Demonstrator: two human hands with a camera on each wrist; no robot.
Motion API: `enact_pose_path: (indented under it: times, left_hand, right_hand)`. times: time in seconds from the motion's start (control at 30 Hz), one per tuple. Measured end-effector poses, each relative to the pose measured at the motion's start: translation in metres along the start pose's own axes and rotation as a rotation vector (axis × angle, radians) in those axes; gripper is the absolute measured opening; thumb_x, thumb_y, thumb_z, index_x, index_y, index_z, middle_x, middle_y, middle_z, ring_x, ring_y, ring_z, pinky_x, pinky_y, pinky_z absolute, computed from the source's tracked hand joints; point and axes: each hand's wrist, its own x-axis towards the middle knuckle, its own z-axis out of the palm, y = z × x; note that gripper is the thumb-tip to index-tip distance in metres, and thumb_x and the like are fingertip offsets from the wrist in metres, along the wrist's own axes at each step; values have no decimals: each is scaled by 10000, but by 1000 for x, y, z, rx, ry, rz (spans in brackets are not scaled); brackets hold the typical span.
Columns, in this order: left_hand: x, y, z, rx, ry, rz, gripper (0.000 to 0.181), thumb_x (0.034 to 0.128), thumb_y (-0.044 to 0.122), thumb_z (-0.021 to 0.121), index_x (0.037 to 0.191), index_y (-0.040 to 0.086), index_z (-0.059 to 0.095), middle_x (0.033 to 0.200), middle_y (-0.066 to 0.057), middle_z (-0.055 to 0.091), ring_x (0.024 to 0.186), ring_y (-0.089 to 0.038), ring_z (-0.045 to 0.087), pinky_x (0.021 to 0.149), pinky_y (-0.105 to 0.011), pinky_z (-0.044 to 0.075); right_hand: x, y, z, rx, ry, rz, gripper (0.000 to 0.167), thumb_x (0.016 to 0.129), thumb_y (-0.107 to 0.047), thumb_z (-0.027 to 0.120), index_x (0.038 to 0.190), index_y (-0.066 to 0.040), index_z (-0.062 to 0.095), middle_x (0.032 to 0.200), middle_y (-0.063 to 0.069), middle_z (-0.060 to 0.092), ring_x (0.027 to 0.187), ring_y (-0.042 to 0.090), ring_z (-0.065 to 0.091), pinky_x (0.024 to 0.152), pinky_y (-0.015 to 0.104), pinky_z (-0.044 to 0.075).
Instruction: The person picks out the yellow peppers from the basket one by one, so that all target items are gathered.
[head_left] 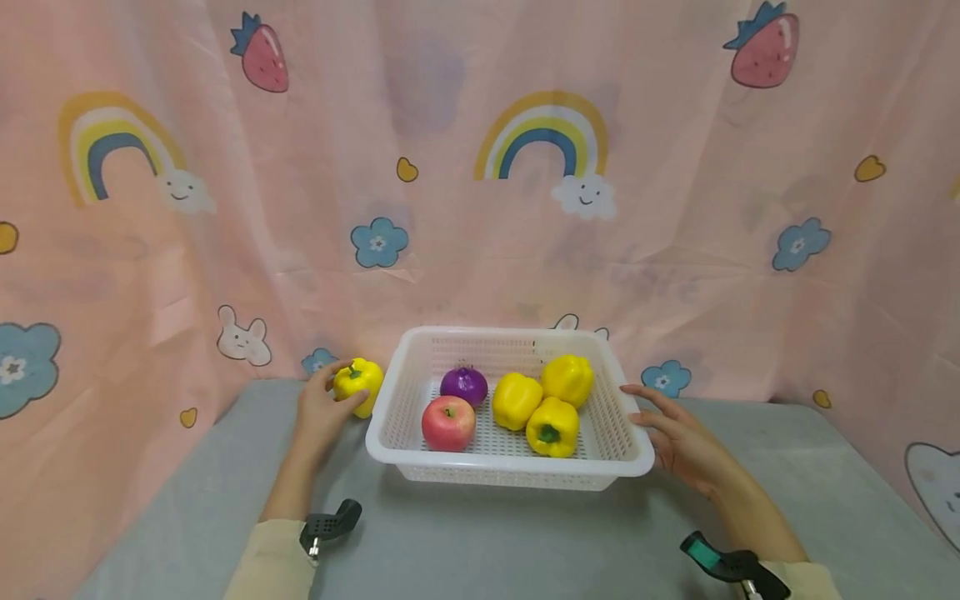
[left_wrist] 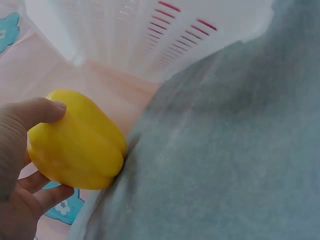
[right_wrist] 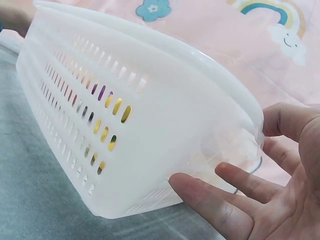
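A yellow bell pepper (head_left: 358, 385) is in my left hand (head_left: 322, 410), just outside the left end of the white plastic basket (head_left: 480, 478). Its thumb lies over the pepper and other fingers reach underneath, as the left wrist view shows. My right hand (head_left: 686, 446) holds the basket's right end, with fingers at the rim and against the outer wall (right_wrist: 165, 125). Inside the basket are a red apple (head_left: 448, 423), a purple onion (head_left: 464, 386) and three yellow bell peppers (head_left: 552, 427) grouped on the right.
A grey cloth (head_left: 480, 546) covers the table under the basket. Behind it hangs a pink curtain (head_left: 450, 292) printed with rainbows, flowers and strawberries, close to the table's back edge. Black straps (head_left: 330, 527) sit on both wrists.
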Motion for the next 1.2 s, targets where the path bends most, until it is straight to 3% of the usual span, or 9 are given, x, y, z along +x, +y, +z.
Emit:
enact_pose_path:
  times: [0.33,0.53,0.73,0.97,1.2]
  left_hand:
    - [-1,-1,0,14,-10,-21,613,898,200,756,1449,89,512,1559,-179,442,1445,-426,395,1153,-593,408]
    - [-3,0,4,55,-1,-7,647,894,228,767,1462,81,494,1554,-185,447,1458,-405,389,1187,-622,345]
    - [-5,11,6,111,-4,-13,601,955,275,677,1483,77,468,1559,-189,428,1460,-401,376,1204,-630,311]
    - [-8,22,6,135,-19,-35,581,976,257,642,1494,74,452,1579,-200,392,1470,-412,353,1209,-640,291]
    - [-8,25,8,153,-8,-28,602,976,243,635,1506,52,423,1561,-222,401,1448,-423,372,1201,-645,300]
  right_hand:
    - [1,1,1,-9,-6,-3,503,1079,-292,466,1541,-239,274,1283,-91,581,1005,177,739,784,336,638]
    - [1,1,0,-6,2,38,544,1074,-329,473,1559,-256,239,1413,47,512,1040,182,730,816,363,637]
    - [1,1,1,-9,1,30,550,1077,-338,462,1567,-262,224,1532,217,383,1056,195,721,841,406,634]
    - [1,3,1,-21,1,5,534,1079,-328,457,1561,-259,236,1431,96,501,1045,210,731,822,402,637]
    - [1,3,2,-24,2,-6,544,1080,-328,455,1566,-245,225,1484,195,441,1041,217,732,816,427,637]
